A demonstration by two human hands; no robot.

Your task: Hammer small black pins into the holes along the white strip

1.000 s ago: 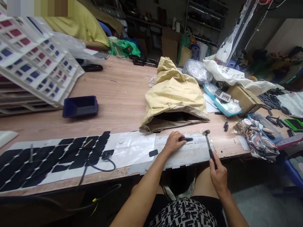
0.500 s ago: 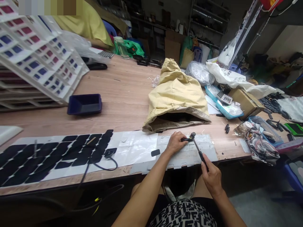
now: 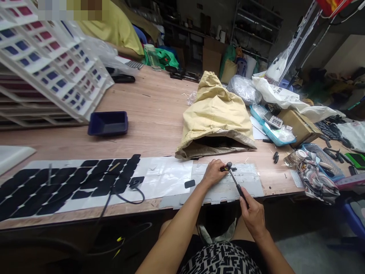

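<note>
My right hand (image 3: 253, 213) is closed round the dark handle of a small hammer (image 3: 235, 181) with a metal shaft. The hammer head lies over a small black part, by the fingertips of my left hand (image 3: 213, 172). Those fingers pinch the small black part (image 3: 234, 169) against a grey board (image 3: 245, 182) at the table's front edge. Its exact kind is too small to make out. Just beyond my hands lies a yellow sack (image 3: 219, 110), its dark mouth facing me. A single black rounded piece (image 3: 189, 184) rests left of my left hand.
Rows of black rounded pieces (image 3: 97, 179) cover a white sheet at left, with a cable (image 3: 125, 199) across them. A dark blue tray (image 3: 108, 123) and white crates (image 3: 57, 64) stand behind. Right are a calculator (image 3: 273, 120), glass jar (image 3: 295, 158) and patterned cloth (image 3: 316, 179). A person in a yellow top (image 3: 114, 26) sits across.
The hammer head has shifted slightly left over the black part, and my right hand has moved a little left with it. The whole view has turned slightly, sliding the table things right.
</note>
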